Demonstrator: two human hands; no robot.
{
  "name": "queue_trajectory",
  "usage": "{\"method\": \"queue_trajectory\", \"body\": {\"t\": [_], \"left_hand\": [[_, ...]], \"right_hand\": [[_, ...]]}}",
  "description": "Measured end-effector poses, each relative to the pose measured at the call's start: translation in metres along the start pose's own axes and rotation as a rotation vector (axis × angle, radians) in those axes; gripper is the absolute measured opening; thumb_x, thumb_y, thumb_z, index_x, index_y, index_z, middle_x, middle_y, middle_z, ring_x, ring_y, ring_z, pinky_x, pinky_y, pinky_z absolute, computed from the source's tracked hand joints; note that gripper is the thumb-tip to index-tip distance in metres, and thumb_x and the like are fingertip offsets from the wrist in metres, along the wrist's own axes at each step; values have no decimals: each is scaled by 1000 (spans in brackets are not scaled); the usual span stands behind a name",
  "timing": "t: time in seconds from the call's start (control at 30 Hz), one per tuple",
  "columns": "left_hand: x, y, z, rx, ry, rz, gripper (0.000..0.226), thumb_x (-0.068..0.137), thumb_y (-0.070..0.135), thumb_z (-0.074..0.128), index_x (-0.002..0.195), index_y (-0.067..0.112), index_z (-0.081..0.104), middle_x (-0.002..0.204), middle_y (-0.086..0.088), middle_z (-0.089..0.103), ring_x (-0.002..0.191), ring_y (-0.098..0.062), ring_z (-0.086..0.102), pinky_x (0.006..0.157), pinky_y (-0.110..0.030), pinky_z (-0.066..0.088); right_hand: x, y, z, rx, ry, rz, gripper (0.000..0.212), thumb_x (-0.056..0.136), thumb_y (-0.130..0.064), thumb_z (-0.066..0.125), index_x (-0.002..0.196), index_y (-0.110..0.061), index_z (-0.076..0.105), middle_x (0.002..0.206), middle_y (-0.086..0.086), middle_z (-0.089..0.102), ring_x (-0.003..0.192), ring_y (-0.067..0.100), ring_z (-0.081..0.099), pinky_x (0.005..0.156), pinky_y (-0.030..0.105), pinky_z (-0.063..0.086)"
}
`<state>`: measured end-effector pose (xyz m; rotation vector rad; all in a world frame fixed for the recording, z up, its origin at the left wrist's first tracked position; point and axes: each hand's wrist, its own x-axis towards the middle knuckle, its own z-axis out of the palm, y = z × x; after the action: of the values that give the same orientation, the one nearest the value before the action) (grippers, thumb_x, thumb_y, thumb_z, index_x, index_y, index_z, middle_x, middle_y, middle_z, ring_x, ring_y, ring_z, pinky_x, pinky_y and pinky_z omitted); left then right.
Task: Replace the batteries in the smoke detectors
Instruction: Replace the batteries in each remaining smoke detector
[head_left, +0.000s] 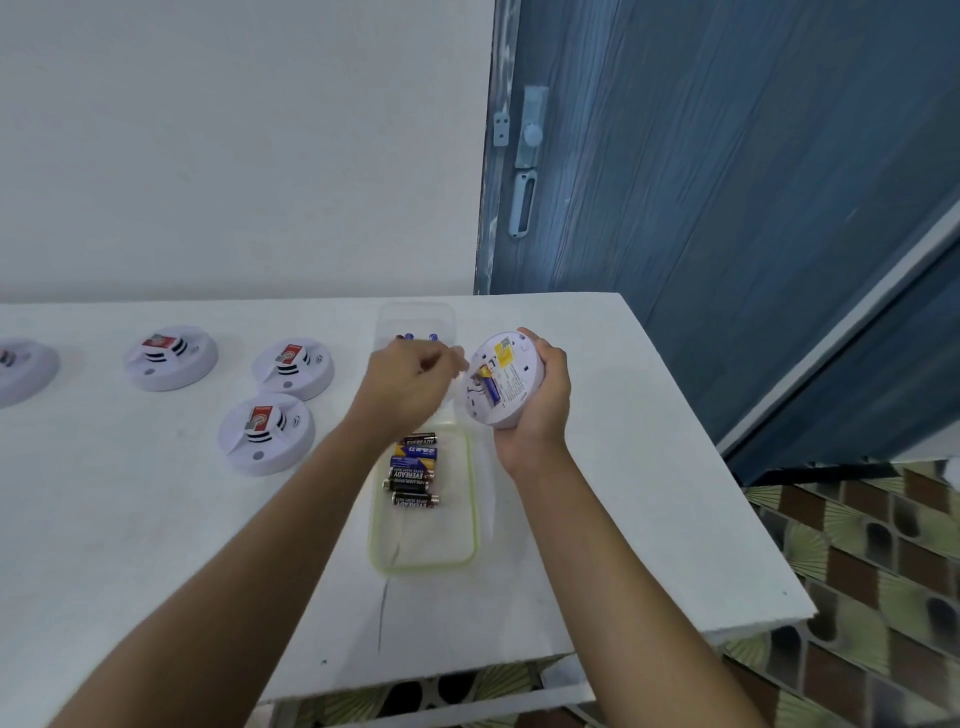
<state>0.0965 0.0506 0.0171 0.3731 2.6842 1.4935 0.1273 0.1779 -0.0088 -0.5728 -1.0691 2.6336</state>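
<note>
My right hand grips a white round smoke detector, tilted with its back toward me; a blue and yellow battery sits in its open compartment. My left hand hovers just left of the detector with fingers curled, fingertips close to the battery; whether it pinches anything is unclear. Below the hands, a clear tray with a yellow-green rim holds several black and blue batteries. A second clear tray behind the hands holds a few batteries.
Several white smoke detectors lie on the white table, one near the front, one behind it, one further left. The table's right edge runs beside a blue door. Patterned floor shows at the lower right.
</note>
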Motion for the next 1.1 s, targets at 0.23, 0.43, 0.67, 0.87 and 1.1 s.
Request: {"method": "queue_trajectory", "body": {"t": [0.23,0.43,0.67,0.87,1.1], "left_hand": [[80,-27,-1,419,-85,-7,28,95,15,56,120,7,64,116,-6,63,108,-23,57,86,-23,40],[129,-40,13,715,-318,10,59,89,26,64,142,8,45,146,-10,46,135,-26,39,107,-31,32],[145,-44,19,718,-324,-65,50,73,21,78,119,11,60,111,-5,60,91,-19,49,72,-28,42],[139,-42,16,715,-346,-77,32,67,22,78,93,11,62,91,-8,60,82,-24,54,68,-31,45],[126,-27,1,323,-168,-128,42,74,27,77,109,15,58,103,-4,64,90,-22,60,74,-35,53]], "right_hand": [[21,-6,-3,7,31,2,26,96,-35,52,112,-21,67,103,5,66,95,25,63,74,31,53],[39,-11,-3,33,49,16,26,95,-35,52,110,-21,67,102,6,68,94,25,64,75,32,53],[52,-14,-4,28,55,5,25,97,-35,51,109,-22,68,103,5,67,97,25,62,77,33,52],[54,-12,0,16,61,10,24,97,-35,50,108,-22,68,103,5,67,94,23,62,76,32,51],[46,-10,5,30,55,11,27,97,-36,49,112,-21,67,103,5,67,94,23,62,76,32,51]]}}
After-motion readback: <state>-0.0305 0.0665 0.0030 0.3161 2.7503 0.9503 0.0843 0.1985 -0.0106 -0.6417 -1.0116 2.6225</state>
